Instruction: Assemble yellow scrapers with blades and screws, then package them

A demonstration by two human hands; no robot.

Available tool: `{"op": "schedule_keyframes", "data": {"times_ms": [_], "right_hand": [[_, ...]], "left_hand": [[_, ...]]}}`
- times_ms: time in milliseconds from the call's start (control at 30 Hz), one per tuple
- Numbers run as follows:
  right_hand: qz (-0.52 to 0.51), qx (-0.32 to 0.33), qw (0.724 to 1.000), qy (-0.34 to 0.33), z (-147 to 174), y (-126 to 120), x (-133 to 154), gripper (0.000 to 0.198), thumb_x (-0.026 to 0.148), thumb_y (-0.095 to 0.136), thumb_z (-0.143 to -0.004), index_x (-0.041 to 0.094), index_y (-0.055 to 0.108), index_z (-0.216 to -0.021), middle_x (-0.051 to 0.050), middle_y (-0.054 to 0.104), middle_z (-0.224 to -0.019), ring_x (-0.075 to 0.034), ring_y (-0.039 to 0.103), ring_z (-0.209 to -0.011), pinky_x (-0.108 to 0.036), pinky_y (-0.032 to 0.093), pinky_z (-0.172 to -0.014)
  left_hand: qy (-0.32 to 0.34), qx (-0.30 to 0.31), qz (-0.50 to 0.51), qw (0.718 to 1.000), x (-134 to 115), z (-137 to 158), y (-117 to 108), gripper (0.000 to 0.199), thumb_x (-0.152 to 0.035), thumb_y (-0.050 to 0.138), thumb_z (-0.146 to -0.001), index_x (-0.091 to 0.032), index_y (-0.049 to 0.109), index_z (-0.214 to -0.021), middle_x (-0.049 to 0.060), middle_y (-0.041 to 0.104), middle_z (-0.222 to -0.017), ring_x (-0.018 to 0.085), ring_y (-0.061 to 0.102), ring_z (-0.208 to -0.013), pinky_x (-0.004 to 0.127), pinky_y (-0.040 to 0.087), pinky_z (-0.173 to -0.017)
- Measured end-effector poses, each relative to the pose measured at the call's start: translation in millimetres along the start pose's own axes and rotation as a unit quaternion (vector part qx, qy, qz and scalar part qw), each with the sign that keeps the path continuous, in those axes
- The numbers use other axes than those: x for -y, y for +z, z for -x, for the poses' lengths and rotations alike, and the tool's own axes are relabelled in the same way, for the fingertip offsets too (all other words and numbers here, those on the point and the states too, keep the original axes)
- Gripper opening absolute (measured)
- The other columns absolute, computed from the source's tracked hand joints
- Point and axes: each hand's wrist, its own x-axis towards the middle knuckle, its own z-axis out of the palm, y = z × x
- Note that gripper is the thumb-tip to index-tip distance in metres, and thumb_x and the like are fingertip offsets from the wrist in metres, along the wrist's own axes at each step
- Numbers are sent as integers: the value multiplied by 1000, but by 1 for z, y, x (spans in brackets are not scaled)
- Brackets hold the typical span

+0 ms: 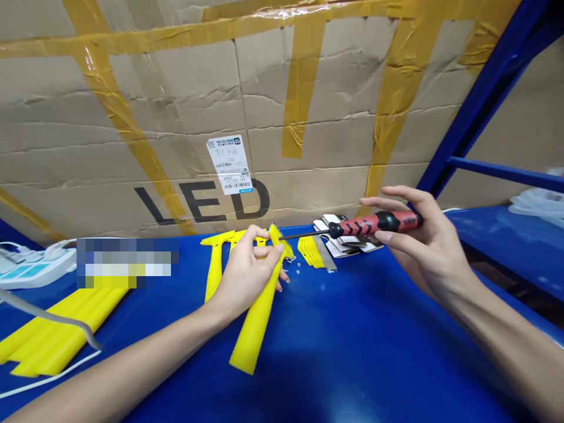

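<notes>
My left hand (247,267) is closed around a yellow scraper (257,329), its handle slanting down toward me. In my right hand (434,247) is a screwdriver (374,224) with a red and black grip, held between thumb and fingers. Its shaft points left, and the tip meets or nearly meets the head of the scraper; exact contact is too small to tell. Behind my left hand lie more yellow scrapers (214,264), partly covered by it. Small metal nuts or screws (298,268) lie just right of the fingers, near a stack of yellow blade-holder pieces (311,251).
Packaging cards (339,249) lie behind the screwdriver. Left stand a white power strip (39,267) with cables and a row of yellow handles (74,329), partly blurred out. A large taped cardboard box (335,106) walls off the back of the blue table (335,364). A blue metal frame (476,94) rises at right.
</notes>
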Motion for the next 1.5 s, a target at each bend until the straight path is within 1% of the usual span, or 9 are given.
{"op": "schedule_keyframes", "data": {"times_ms": [133, 267, 400, 533, 667, 800, 933, 1133, 1500], "right_hand": [[10, -8, 999, 33, -1, 1, 1, 19, 36, 69, -87, 28, 70, -105, -4, 75, -91, -10, 51, -44, -25, 36, -38], [-15, 3, 1000, 5, 0, 1, 2, 37, 25, 77, -77, 28, 68, -112, -6, 75, -107, -21, 68, -82, -28, 48, -53], [75, 0, 997, 9, 2, 0, 1, 16, 33, 70, -88, 24, 72, -101, -6, 76, -91, -15, 61, -58, -29, 44, -47], [42, 8, 999, -10, 2, -2, -1, 42, 27, 80, -78, 33, 65, -117, -4, 73, -115, -23, 69, -99, -31, 55, -70], [93, 2, 996, 18, 1, -4, -2, 19, 42, 63, -92, 27, 72, -101, -2, 71, -81, -12, 56, -48, -27, 41, -41], [35, 27, 999, -20, 0, -4, -2, 38, 30, 79, -78, 34, 67, -114, -3, 72, -115, -21, 69, -86, -31, 54, -63], [61, 15, 998, 9, 1, -2, -3, 21, 38, 69, -88, 29, 69, -107, -1, 72, -83, -14, 56, -46, -30, 45, -45], [26, -19, 999, 9, 1, -3, -5, 32, 26, 77, -77, 36, 68, -107, 0, 74, -98, -25, 70, -96, -36, 57, -72], [-33, -93, 990, 100, -9, -6, -5, 17, 18, 69, -72, 28, 69, -86, -1, 68, -77, -20, 64, -72, -31, 50, -56]], "left_hand": [[-11, -4, -5, 1000, 0, -1, 2, 28, -30, 61, -93, -25, 34, -99, -6, 67, -58, 14, 62, -45, 22, 51, -43], [-19, -6, -27, 999, 0, -1, 2, 29, -34, 61, -93, -25, 34, -101, -3, 69, -58, 14, 61, -44, 23, 52, -44], [-32, -11, -41, 999, 1, -1, 1, 32, -37, 61, -93, -23, 38, -109, -1, 71, -59, 14, 61, -43, 23, 51, -45], [-41, -8, -40, 998, 2, -2, 1, 36, -37, 61, -93, -21, 40, -116, -1, 70, -58, 15, 61, -43, 23, 51, -45], [-42, -12, -45, 998, 2, -4, 2, 31, -37, 61, -93, -21, 41, -109, 0, 70, -58, 15, 61, -43, 23, 51, -45], [-42, -17, -54, 997, -1, -4, 2, 31, -36, 60, -93, -20, 40, -111, 1, 71, -59, 14, 61, -44, 23, 51, -46], [-41, -7, -41, 998, -1, -2, 2, 37, -35, 60, -94, -21, 38, -120, -1, 70, -58, 15, 62, -44, 23, 51, -47], [-35, 6, -47, 998, 1, -2, 4, 28, -39, 61, -93, -23, 37, -96, 0, 71, -59, 14, 62, -44, 23, 51, -47], [-34, -7, -27, 999, -11, -2, 3, 26, -31, 69, -86, -21, 46, -86, 0, 69, -55, 14, 63, -43, 21, 51, -43]]}}
